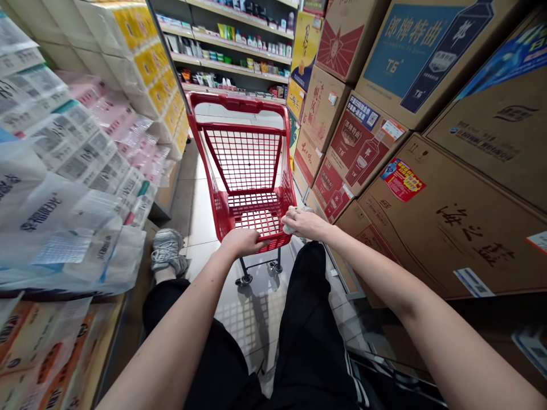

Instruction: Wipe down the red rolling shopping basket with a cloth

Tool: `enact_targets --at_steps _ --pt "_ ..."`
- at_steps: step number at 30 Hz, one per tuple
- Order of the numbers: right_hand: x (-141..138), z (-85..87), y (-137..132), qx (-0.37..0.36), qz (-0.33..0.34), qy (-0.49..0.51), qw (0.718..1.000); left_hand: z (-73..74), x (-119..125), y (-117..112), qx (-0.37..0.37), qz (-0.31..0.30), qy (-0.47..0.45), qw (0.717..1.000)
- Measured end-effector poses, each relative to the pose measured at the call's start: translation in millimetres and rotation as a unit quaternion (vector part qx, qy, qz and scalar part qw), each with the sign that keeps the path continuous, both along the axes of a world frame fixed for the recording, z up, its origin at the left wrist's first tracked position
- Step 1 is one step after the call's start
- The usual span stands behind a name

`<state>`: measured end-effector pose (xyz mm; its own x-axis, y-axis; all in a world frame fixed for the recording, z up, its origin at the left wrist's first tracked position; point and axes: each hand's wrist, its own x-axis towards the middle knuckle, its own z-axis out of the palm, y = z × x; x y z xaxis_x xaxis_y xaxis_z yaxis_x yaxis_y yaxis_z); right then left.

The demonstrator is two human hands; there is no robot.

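Note:
A red plastic shopping cart [216, 199] with a grid basket stands in front of me, and its basket holds nothing that I can see. My left hand [244, 243] lies over the near rim of the cart, its fingers curled round it. At the near right corner, my right hand [302, 223] presses against the basket's edge. Under its fingers shows a small crumpled white wipe [288, 229], mostly hidden, so whether it is paper or cloth is unclear. The cart's red handle [239, 102] is on the far side.
Stacked cardboard boxes [461, 222] line the right side closely. On the left are wrapped packs of tissue paper [81, 148] and a low shelf of orange packs [47, 353]. Shelves of bottles and tubes [239, 54] stand beyond the cart. Pale floor tiles [199, 199] run between.

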<state>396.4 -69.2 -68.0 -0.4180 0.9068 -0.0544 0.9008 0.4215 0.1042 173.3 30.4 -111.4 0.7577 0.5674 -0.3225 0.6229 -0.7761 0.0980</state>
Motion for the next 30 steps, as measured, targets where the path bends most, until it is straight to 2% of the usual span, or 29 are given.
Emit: enact_targets --at_steps 3,6,11,14,16,20,25,30 --pt "-10 -4.2 -1 0.006 -0.015 -0.033 0.999 0.3 -1 1 0.003 -0.001 0.001 1.000" --pt "-15 -9.6 -2 0.005 -0.044 -0.025 0.999 0.4 -4 2 0.005 0.002 0.002 1.000" --pt "-8 -5.6 -4 -0.006 -0.063 0.086 0.994 1.9 -8 3 -0.001 0.008 0.012 1.000" --pt "7 1.4 -12 0.020 -0.082 0.165 0.983 2.3 -9 5 -0.002 0.006 0.009 1.000" --pt "15 1.7 -18 0.030 -0.086 0.179 0.980 1.8 -8 6 -0.003 0.006 0.008 1.000" --pt "15 -8.8 -24 0.009 -0.068 0.107 0.992 0.5 -6 6 0.001 0.006 0.009 1.000" --pt "-8 -14.1 -17 0.019 -0.078 -0.021 0.997 -0.4 -3 6 0.001 0.002 0.002 1.000" --pt "-33 -16.0 -8 0.027 -0.083 -0.077 0.993 -2.4 -3 6 -0.003 0.009 -0.002 1.000"
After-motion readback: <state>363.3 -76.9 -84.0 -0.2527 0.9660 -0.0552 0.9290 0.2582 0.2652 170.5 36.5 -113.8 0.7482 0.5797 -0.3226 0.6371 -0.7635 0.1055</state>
